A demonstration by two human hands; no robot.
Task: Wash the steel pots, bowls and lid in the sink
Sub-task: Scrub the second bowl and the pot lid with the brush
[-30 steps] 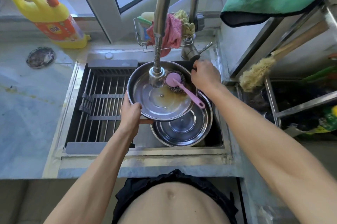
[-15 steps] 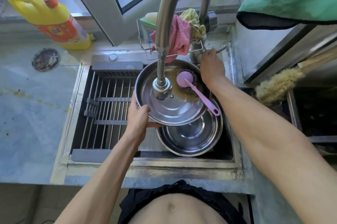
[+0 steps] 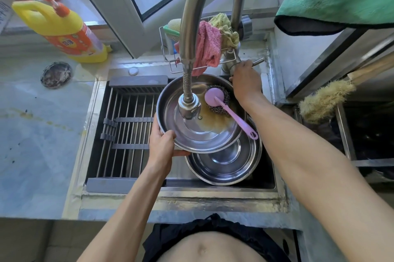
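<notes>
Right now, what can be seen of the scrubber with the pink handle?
The scrubber has a round lilac-pink cap over a dark steel-wool pad and a slim pink handle with a hanging hole at its end. It lies untouched inside the upper steel pan, pad down in brownish water, handle running out over the near-right rim. Neither hand touches it.

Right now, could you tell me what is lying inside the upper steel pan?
In the pan: a pink-handled scrubber and a brownish puddle. The spout covers part of the bottom, so nothing there can be seen.
</notes>
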